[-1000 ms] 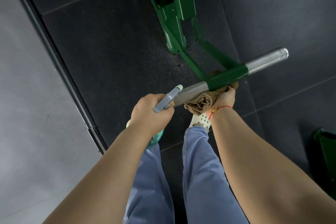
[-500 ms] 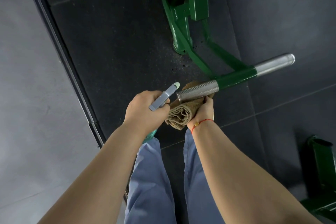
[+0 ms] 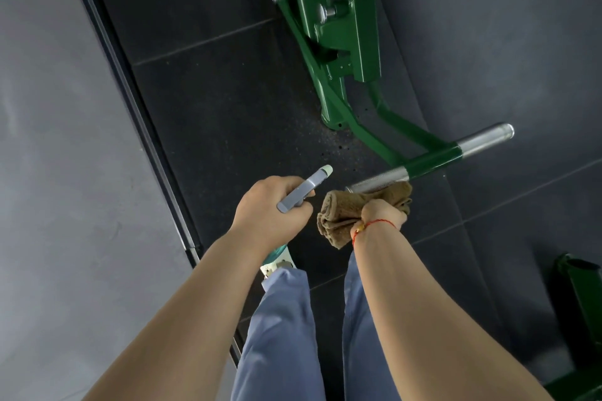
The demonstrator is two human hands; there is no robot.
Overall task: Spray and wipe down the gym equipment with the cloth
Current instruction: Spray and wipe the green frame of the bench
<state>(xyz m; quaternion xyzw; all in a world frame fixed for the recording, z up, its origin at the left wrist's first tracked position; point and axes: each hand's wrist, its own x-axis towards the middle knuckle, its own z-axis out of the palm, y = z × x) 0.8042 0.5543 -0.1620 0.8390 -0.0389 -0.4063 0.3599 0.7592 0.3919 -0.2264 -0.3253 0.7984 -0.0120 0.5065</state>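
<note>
Our right hand [image 3: 382,213] grips the bunched cloth [image 3: 338,218] at the near end of the handle bar [image 3: 378,180], whose long axis runs toward 2 o'clock. Our left hand [image 3: 270,218], at its 9 o'clock, grips the spray bottle [image 3: 299,195].

Dark rubber floor [image 3: 228,91] under green frame [image 3: 332,115].

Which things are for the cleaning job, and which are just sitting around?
For the job: spray bottle in the left hand; brown cloth in the right hand; silver handle bar of the green machine.
Just around: second green machine at the right edge; metal floor strip; black floor mats.
</note>
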